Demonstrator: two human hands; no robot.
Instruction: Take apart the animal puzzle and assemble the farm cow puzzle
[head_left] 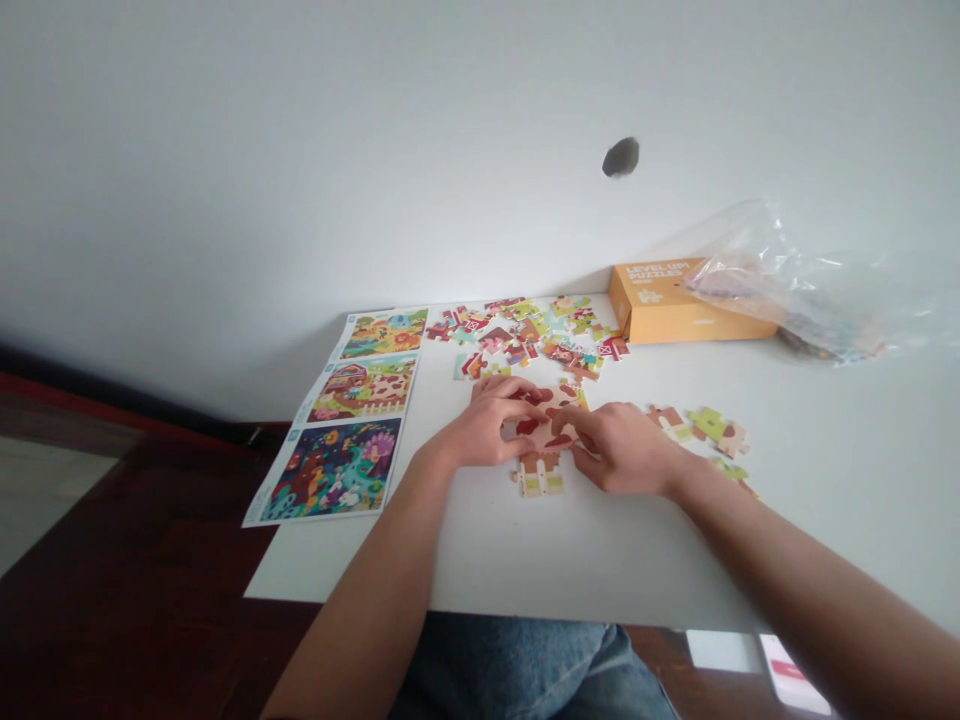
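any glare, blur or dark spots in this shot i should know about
Head view: pale glints on the plastic bag; head view: the wall shading darker toward the lower left, the dark floor losing detail; head view: puzzle pieces and picture sheet slightly soft, fine detail unclear.

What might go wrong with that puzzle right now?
The right forearm could sweep away the loose puzzle pieces beside it. The brown-spotted puzzle section might come apart if the left hand and right hand push unevenly. The picture sheet might slip if bumped, since its near corner sticks out past the table's edge.
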